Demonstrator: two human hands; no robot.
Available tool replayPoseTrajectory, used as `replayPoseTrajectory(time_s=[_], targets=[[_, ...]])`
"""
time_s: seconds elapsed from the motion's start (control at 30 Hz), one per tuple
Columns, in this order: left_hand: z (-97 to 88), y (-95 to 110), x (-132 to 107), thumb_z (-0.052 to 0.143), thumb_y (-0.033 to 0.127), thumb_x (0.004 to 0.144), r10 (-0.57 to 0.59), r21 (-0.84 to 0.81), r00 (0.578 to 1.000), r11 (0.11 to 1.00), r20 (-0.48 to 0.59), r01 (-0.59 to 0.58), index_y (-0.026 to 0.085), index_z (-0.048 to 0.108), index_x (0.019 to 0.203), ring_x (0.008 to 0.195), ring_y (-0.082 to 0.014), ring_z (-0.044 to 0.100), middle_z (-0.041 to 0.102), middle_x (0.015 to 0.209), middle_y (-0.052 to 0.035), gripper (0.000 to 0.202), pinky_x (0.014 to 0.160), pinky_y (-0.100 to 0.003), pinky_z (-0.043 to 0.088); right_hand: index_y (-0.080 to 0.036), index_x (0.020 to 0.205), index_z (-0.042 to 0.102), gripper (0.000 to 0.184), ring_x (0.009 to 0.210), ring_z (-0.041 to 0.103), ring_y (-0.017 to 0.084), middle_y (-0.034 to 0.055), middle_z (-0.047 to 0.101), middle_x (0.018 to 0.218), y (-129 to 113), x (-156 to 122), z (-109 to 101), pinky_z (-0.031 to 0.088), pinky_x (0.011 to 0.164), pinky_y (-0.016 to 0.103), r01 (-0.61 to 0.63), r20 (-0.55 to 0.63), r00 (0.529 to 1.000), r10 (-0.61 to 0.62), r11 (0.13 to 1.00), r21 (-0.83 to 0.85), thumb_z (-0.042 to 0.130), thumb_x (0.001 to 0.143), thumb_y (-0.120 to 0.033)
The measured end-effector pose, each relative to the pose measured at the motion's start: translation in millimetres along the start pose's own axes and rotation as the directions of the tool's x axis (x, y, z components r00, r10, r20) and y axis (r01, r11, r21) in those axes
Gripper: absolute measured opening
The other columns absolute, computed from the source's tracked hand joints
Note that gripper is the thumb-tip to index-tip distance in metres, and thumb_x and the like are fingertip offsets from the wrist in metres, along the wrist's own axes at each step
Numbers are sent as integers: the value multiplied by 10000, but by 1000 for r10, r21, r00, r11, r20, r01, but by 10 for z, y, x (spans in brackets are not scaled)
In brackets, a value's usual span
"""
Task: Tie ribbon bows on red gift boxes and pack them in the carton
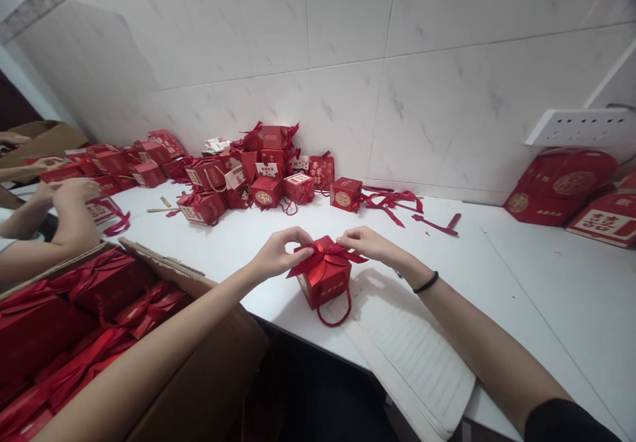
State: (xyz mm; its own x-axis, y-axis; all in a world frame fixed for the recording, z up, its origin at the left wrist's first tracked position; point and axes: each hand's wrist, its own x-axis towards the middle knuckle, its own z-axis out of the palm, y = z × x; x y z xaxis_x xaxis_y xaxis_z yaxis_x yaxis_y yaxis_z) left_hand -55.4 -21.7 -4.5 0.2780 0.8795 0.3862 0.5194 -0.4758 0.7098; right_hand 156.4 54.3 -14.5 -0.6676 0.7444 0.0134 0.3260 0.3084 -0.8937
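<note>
A small red gift box (325, 281) stands on the white table close to its front edge. A red ribbon (330, 250) is tied in a bow across its folded top, and a twisted red cord handle (336, 317) hangs down its front. My left hand (282, 254) pinches the bow's left side between thumb and fingers. On the other side, my right hand (366, 242) has its fingers closed on the right part of the same ribbon. Below my right forearm, an open notebook (415, 356) with lined pages lies at the table edge.
Red gift boxes (265, 190) are piled along the tiled wall, with loose ribbons (395, 200) beside them. At lower left a cardboard box (199, 283) holds several ribboned boxes. A co-worker's hands (69, 193) are at far left. Larger red boxes (561, 187) stand right, under a power strip (581, 127).
</note>
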Motion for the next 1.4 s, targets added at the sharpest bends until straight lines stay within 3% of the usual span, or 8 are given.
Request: replayPoseTrajectory(time_s=[0.23, 0.33, 0.5, 0.73, 0.87, 1.03, 1.2, 1.4], targets=[[-5, 24, 2, 530, 308, 768, -50, 75, 999, 996, -2, 50, 143, 561, 736, 692, -123, 548, 601, 725, -25, 171, 677, -258, 464, -170, 562, 410, 386, 487, 289, 82, -48, 328, 528, 6, -9, -7, 208, 461, 234, -7, 7, 1000, 7, 1000, -2, 515, 715, -508], [-9, 3, 1, 526, 311, 757, -68, 30, 997, 997, -22, 68, 148, 517, 731, 673, -116, 533, 570, 715, -15, 166, 677, -269, 469, -167, 568, 414, 394, 499, 298, 84, -43, 342, 542, 4, -12, -8, 215, 467, 234, -5, 17, 1000, 5, 1000, 0, 520, 710, -519], [-24, -8, -26, 550, 188, 652, 9, -118, 996, 993, 84, 1, 152, 477, 792, 725, -123, 534, 541, 768, -12, 162, 724, -294, 478, -167, 569, 419, 402, 512, 304, 87, -38, 353, 558, 13, -9, -10, 229, 475, 234, 10, 15, 1000, -10, 1000, -2, 520, 717, -527], [27, -27, -3, 586, 258, 693, -96, -123, 995, 988, -18, 94, 146, 509, 750, 724, -125, 587, 578, 750, -17, 147, 736, -303, 505, -169, 565, 404, 381, 492, 295, 80, -45, 336, 542, 22, -3, -20, 214, 456, 229, 15, 15, 1000, -15, 1000, -4, 520, 729, -492], [26, -97, 18, 568, 250, 677, -132, -38, 986, 991, -106, 128, 159, 509, 705, 656, -119, 588, 578, 680, 8, 112, 670, -281, 508, -168, 570, 410, 384, 473, 279, 72, -52, 332, 530, -9, -18, -18, 198, 443, 229, 4, 28, 1000, -5, 1000, 13, 522, 732, -497], [12, -73, 6, 507, 192, 673, -37, 196, 987, 978, -153, 67, 179, 470, 680, 584, -95, 536, 546, 620, 35, 40, 613, -238, 468, -170, 566, 399, 416, 468, 271, 69, -59, 319, 520, -5, -10, -5, 192, 443, 230, 2, 38, 999, -3, 1000, 14, 532, 729, -529], [22, 30, -20, 451, 136, 663, -15, 426, 987, 901, -160, 83, 198, 399, 667, 491, -85, 456, 490, 549, 60, 81, 534, -214, 385, -166, 567, 421, 406, 480, 298, 74, -54, 344, 520, 13, 1, 5, 222, 452, 227, 7, 38, 999, -8, 1000, 26, 536, 718, -524], [30, 44, -19, 457, 141, 640, -64, 649, 986, 747, -151, 147, 210, 413, 699, 483, -140, 463, 469, 525, 39, 101, 496, -242, 335, -151, 578, 467, 375, 574, 429, 106, -19, 443, 587, -45, -20, 22, 379, 568, 247, -24, 59, 998, 18, 995, 97, 570, 687, -494]])
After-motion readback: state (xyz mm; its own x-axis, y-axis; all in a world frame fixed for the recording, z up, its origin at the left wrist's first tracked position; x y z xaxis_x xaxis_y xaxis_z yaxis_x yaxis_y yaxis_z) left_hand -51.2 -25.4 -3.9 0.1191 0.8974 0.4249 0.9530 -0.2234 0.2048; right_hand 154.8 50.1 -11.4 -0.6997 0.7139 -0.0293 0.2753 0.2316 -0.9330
